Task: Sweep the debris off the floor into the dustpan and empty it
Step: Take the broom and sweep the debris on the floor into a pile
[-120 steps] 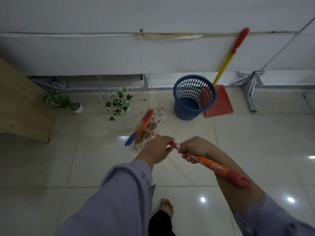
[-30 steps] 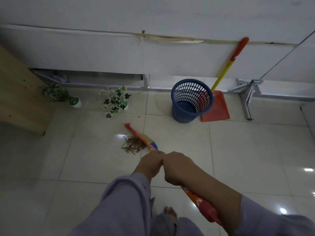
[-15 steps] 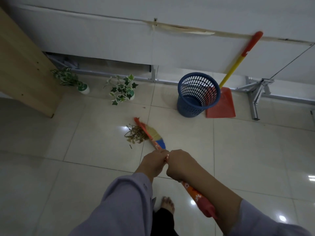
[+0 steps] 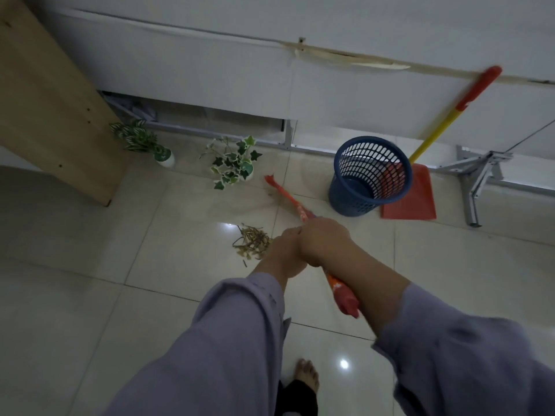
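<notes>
My left hand (image 4: 285,250) and right hand (image 4: 326,240) gripping the orange broom (image 4: 289,201), debris pile (image 4: 252,241) on the tiled floor (image 4: 90,310), blue basket (image 4: 369,175) touching the red dustpan (image 4: 411,196) leaning on the wall.

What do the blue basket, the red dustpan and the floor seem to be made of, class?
Blue basket: likely moulded plastic, with a uniform colour and a regular lattice of holes.
Red dustpan: probably plastic, a thin flat matte blade.
Floor: glazed tile, glossy, with lamp reflections and straight grout lines.
</notes>
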A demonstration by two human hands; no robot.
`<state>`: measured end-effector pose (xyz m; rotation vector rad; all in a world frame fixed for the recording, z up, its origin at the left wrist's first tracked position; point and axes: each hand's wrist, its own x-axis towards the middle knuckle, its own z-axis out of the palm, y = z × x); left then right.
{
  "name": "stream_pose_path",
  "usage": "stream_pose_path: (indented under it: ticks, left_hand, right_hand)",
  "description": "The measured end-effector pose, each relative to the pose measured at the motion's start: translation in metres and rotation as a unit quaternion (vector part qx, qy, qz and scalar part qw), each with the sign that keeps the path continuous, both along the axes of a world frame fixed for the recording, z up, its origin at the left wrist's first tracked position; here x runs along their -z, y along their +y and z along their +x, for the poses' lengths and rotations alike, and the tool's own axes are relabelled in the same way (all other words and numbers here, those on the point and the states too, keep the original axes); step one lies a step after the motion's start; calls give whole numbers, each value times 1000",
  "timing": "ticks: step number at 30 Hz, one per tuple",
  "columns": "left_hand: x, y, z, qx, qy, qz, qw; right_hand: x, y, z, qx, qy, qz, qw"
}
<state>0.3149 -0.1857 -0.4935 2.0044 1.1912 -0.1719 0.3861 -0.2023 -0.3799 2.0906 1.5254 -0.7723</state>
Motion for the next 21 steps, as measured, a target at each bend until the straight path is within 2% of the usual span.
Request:
stream_pose_path:
  ticks: [4,8,10,14,17,19,21]
  left_hand:
    - [14,4,-14,8,40,-21,999]
    - [59,-1,-34,-11,66,-25,997]
    - [33,-13,-46,28,65,-18,997]
    - [21,-22,-55,-23,37,-16,999]
    - [10,-27,-63,-30,-4,9,999]
    - [1,-27,-74,-31,4,44,999]
    - [-7,-25,-85,-35,29,59,997]
  right_hand:
    - [25,8,-19,-27,-21,-38,999]
    - [23,-9,-31,-49,22,-90,994]
    - [15,-16,-31,-66,9,-103,993]
    - [-9,-28,-28,-84,21,-104,991]
    - [-38,-40,-26,-90,62,-58,992]
    - [-54,-46,-26,-75,103,-22,992]
    - [-62,-49,-29,-58,148,-29,987]
